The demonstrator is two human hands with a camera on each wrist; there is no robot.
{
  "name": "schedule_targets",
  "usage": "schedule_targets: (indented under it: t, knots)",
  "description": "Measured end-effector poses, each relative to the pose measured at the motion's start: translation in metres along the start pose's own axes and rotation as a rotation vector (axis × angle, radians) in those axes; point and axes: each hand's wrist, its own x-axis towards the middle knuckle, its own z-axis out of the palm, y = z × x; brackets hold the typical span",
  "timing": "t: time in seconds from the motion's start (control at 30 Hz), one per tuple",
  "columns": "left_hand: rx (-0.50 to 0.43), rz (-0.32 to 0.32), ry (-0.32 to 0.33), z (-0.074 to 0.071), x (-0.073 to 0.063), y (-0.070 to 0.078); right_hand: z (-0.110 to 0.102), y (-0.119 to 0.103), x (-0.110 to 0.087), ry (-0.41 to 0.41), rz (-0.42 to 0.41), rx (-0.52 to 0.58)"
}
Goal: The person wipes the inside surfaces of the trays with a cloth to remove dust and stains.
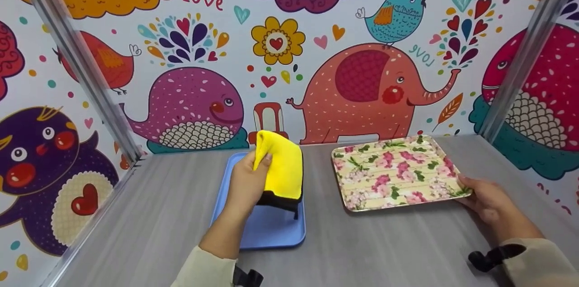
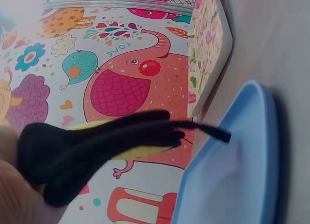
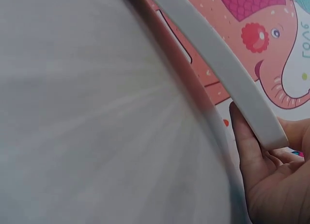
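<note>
My left hand (image 1: 248, 183) pinches a folded cloth (image 1: 282, 167), yellow on one side and black on the other, between thumb and fingers. The cloth hangs above a blue tray (image 1: 276, 235), and in the left wrist view its black side (image 2: 106, 141) shows with a small strip dangling from one end. My right hand (image 1: 491, 201) grips the near right corner of a floral tray (image 1: 398, 174), patterned with pink flowers and green leaves. In the right wrist view, the pale edge of that tray (image 3: 223, 69) sits between thumb and fingers, lifted off the table.
Both trays are over a grey wood-grain table (image 1: 172, 214). A printed cartoon wall (image 1: 276, 92) stands right behind, and side panels with metal posts (image 1: 520, 65) flank the table left and right.
</note>
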Motion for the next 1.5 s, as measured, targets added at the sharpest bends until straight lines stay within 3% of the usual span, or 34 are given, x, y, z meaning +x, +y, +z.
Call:
schedule_targets:
  t: [0.3,0.43,0.67,0.77,1.0,1.23,1.4,1.5]
  knots:
    - [-0.308,-0.261,-0.159,-0.001,0.007,-0.009,0.012,0.002,-0.009,-0.085,-0.033,0.057]
    - [-0.316,-0.271,-0.153,0.002,0.008,-0.01,0.016,0.0,-0.013,-0.126,-0.05,0.084]
    - [-0.304,-0.264,-0.132,0.007,0.013,-0.007,0.019,-0.003,-0.018,-0.13,-0.056,0.097]
    - [-0.26,-0.215,-0.099,0.011,0.014,-0.005,0.021,-0.003,-0.019,-0.139,-0.062,0.088]
    - [-0.124,-0.048,0.046,0.03,0.022,0.006,0.028,-0.001,-0.02,-0.156,-0.094,0.045]
    - [0.041,0.132,0.117,0.053,0.035,0.018,0.034,0.004,-0.022,-0.153,-0.113,0.025]
    - [0.165,0.272,0.127,0.071,0.04,0.018,0.039,0.004,-0.025,-0.163,-0.133,0.001]
    - [0.277,0.374,0.075,0.081,0.04,0.014,0.042,0.002,-0.028,-0.174,-0.131,0.006]
